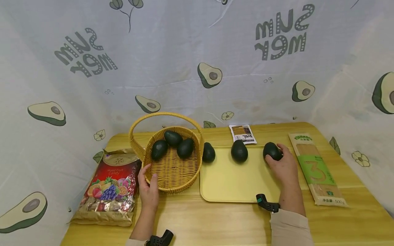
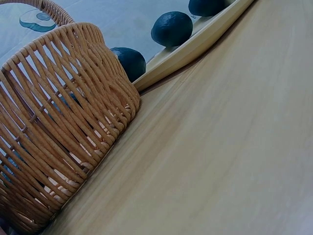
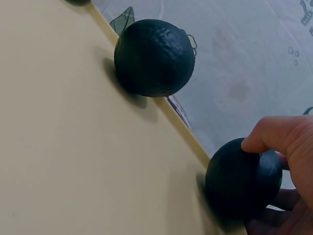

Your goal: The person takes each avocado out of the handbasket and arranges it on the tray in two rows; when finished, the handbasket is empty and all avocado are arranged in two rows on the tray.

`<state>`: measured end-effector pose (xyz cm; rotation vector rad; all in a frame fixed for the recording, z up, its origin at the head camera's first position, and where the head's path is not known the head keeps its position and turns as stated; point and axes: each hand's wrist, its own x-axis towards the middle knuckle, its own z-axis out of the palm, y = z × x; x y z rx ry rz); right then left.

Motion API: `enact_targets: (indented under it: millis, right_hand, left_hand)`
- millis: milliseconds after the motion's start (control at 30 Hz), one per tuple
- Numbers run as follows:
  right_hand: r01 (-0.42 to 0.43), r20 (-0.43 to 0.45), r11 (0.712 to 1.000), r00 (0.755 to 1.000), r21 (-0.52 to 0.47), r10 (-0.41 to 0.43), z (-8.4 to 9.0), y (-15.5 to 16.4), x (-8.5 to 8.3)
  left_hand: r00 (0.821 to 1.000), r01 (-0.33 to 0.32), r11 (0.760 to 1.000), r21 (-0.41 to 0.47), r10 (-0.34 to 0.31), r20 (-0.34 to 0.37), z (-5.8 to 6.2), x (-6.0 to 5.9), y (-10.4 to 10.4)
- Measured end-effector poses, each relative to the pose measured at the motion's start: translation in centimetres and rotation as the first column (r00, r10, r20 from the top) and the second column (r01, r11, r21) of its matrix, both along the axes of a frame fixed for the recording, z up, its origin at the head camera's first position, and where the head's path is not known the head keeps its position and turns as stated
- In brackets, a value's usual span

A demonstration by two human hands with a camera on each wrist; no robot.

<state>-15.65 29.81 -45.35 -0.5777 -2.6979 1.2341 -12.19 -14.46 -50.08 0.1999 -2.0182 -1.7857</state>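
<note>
Fingers of right hand (image 1: pixel 284 167) curl round avocado (image 1: pixel 272 151).

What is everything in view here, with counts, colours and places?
avocados: six, dark green; three in the basket, three along the tray's far edge, the rightmost gripped by the right hand
basket: one, tan wicker with a handle, left of the tray
tray: one, pale yellow, mid table
candy bag: one, red and gold, left of the basket
pasta pack: one, green label, right of the tray
small packet: one, brown and white, behind the tray
table: one, yellow wood
backdrop cloth: one, white with avocado print
left hand: fingers curled over the basket's near rim
right hand: fingers curled round the rightmost avocado
</note>
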Motion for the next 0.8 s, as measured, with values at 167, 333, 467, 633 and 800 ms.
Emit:
enact_targets:
  millis: [167, 333, 467, 633, 800]
  right_hand:
    - [-0.003, -0.006, 1.0, 1.0, 0.008, 0.003, -0.1, 0.0, -0.1]
    - [-0.012, -0.005, 1.0, 1.0, 0.002, 0.012, 0.0, 0.0, -0.1]
    - [-0.017, 0.001, 1.0, 1.0, -0.002, 0.017, 0.1, 0.1, -0.1]
    - [-0.026, 0.002, 1.0, 1.0, -0.005, 0.026, 0.1, 0.1, 0.0]
    - [-0.057, -0.018, 0.998, 0.998, -0.018, 0.056, 1.0, 0.4, 0.3]
  left_hand:
    - [1.0, -0.004, 1.0, 0.0, 0.004, -0.002, 0.1, 0.0, 0.0]
    - [1.0, -0.007, 1.0, 0.003, 0.007, -0.001, 0.1, 0.1, 0.0]
    - [1.0, -0.005, 1.0, 0.005, 0.005, 0.0, 0.1, 0.0, 0.0]
    - [1.0, 0.001, 1.0, 0.01, -0.001, -0.001, 0.1, 0.0, 0.0]
    - [1.0, 0.001, 1.0, 0.01, -0.001, 0.002, 0.1, 0.0, 0.0]
